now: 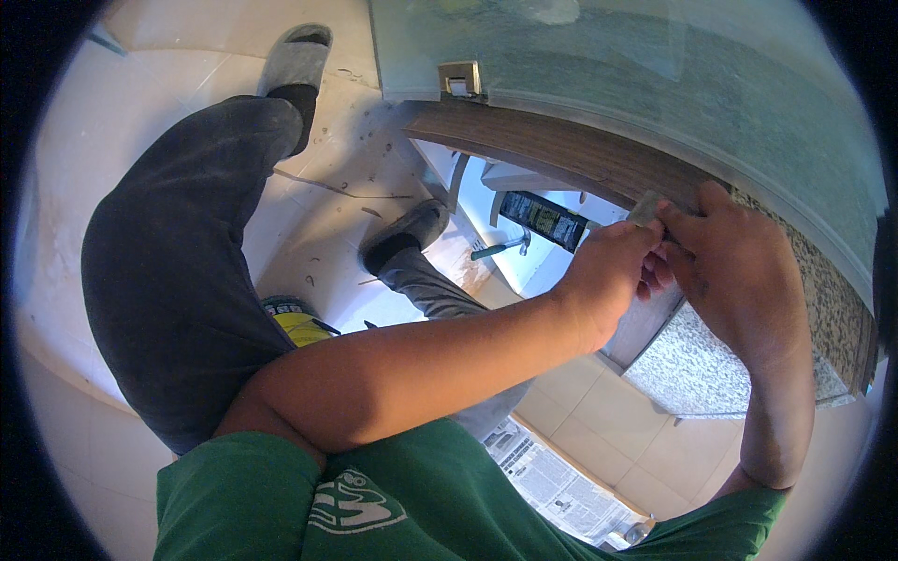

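Observation:
My two hands meet over the dark wooden edge strip (552, 154). Closed at the fingertips, my left hand (613, 266) pinches a small flat greyish piece (644, 208). My right hand (739, 252) is bent in from the right with curled fingers against the left fingertips; whatever lies between them is hidden. Just left of my left hand lies a black cartridge (543, 221) with a pale end, partly covered by that hand. A hammer (502, 247) with a dark green handle rests near the cartridge on the white surface below the strip.
A greenish glass panel (617, 56) with a metal fitting (459, 81) runs above the strip. Speckled stone (697, 360) lies under my right forearm. Newspaper (561, 481) covers part of the tiled floor. A yellow container (304, 325) stands by my legs; debris is scattered near the slippers (404, 234).

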The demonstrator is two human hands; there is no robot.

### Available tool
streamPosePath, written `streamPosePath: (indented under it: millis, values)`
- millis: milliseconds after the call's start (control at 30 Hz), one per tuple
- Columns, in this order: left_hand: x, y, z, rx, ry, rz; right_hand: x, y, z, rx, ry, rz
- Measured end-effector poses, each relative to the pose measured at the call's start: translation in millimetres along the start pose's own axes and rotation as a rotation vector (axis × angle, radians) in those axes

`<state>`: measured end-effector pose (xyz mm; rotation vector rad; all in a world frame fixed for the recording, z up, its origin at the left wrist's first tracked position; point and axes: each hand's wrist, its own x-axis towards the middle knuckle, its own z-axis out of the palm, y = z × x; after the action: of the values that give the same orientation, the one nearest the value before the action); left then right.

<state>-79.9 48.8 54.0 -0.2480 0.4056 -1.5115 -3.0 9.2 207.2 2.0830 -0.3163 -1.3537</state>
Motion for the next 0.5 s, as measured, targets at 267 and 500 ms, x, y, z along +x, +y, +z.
streamPosePath:
  millis: [267,500]
  values:
    - [-1.3,-0.7,1.9,0.014,-0.027,0.003,-3.9,1.0,-7.6,-0.012,-0.024,-0.005]
    - [5.7,0.8,0.0,-0.025,-0.006,-0.008,-0.8,1.7,-9.6,-0.019,-0.006,-0.026]
